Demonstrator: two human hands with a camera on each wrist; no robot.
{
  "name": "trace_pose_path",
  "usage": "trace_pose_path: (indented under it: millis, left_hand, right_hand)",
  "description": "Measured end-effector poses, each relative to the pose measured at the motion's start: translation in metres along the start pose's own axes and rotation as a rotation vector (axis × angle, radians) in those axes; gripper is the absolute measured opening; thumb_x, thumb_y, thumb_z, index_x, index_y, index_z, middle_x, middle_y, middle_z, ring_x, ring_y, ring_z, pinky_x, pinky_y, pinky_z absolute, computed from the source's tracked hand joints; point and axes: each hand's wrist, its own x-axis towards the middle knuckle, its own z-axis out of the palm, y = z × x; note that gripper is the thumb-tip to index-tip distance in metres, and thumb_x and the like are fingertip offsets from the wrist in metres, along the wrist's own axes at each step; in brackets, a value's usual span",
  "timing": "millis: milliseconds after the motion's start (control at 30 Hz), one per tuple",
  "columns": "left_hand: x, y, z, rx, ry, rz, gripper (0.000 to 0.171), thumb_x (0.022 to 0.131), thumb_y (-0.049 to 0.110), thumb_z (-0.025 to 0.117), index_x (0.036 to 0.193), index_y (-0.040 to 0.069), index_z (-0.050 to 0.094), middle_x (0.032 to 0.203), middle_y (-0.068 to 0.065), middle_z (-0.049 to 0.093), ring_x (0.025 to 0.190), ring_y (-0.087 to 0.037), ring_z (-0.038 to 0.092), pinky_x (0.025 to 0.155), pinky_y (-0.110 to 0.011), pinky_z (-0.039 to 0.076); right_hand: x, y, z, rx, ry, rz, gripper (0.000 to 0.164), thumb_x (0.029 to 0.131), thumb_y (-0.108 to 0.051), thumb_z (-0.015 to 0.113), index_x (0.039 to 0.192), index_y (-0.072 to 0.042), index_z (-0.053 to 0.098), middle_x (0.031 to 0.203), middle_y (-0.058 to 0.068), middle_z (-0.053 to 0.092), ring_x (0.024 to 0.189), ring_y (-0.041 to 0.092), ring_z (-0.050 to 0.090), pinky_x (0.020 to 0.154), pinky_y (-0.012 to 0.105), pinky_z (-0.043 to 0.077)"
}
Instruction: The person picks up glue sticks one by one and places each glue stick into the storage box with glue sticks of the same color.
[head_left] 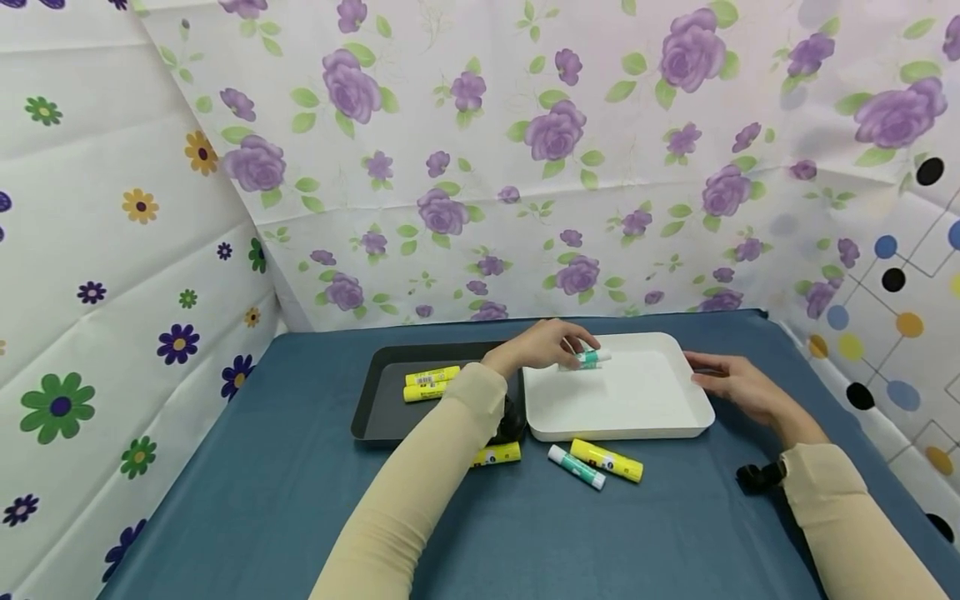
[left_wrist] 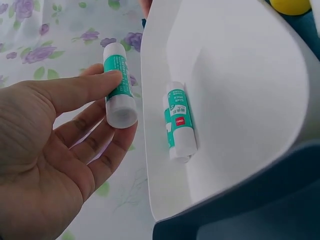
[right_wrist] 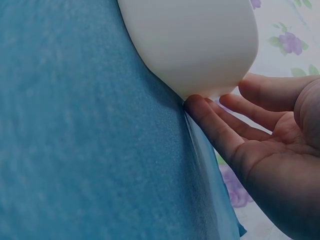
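Note:
My left hand (head_left: 553,343) pinches a green-and-white glue stick (left_wrist: 120,85) between thumb and fingers, above the far part of the white tray (head_left: 630,408). Beneath it, two more green-and-white glue sticks (left_wrist: 181,120) lie side by side in that tray, against its wall. On the tray's right side, my right hand (head_left: 738,385) touches the outer wall with its fingertips and thumb, the fingers (right_wrist: 215,125) fairly straight.
Left of the white tray stands a dark grey tray (head_left: 367,408) holding yellow glue sticks (head_left: 431,383), partly behind the left sleeve. On the blue cloth in front lie a green-and-white glue stick (head_left: 576,467), a yellow one (head_left: 607,461) and another yellow one (head_left: 498,454), partly covered.

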Motion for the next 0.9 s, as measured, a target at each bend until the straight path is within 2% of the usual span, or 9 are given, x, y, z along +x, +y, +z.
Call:
trace_pose_path:
  millis: [333, 633, 900]
  left_hand:
    - [0.018, 0.0, 0.002, 0.009, 0.001, 0.0, 0.037, 0.099, 0.002, 0.071, 0.134, 0.013, 0.072, 0.123, -0.009, 0.07, 0.116, -0.022, 0.065, 0.091, -0.027, 0.055]
    - [0.031, -0.006, 0.009, 0.015, 0.018, -0.05, 0.035, 0.097, 0.002, 0.074, 0.129, 0.013, 0.074, 0.118, -0.007, 0.071, 0.113, -0.02, 0.065, 0.089, -0.025, 0.055]
    - [0.04, -0.01, 0.017, 0.094, 0.005, -0.056, 0.034, 0.095, 0.005, 0.077, 0.127, 0.016, 0.076, 0.116, -0.004, 0.071, 0.109, -0.017, 0.064, 0.088, -0.026, 0.054]
  right_hand:
    - [-0.001, -0.001, 0.002, -0.017, -0.003, -0.011, 0.071, 0.11, -0.033, 0.056, 0.164, 0.001, 0.025, 0.162, 0.033, 0.03, 0.145, 0.053, 0.035, 0.109, 0.068, 0.039]
    - [0.001, -0.002, 0.002, -0.007, -0.002, -0.008, 0.072, 0.109, -0.034, 0.057, 0.164, 0.001, 0.025, 0.162, 0.033, 0.03, 0.145, 0.053, 0.035, 0.11, 0.069, 0.038]
    - [0.001, 0.001, 0.001, -0.006, -0.004, -0.01, 0.072, 0.109, -0.034, 0.057, 0.163, 0.002, 0.025, 0.162, 0.033, 0.03, 0.145, 0.053, 0.035, 0.11, 0.069, 0.038]
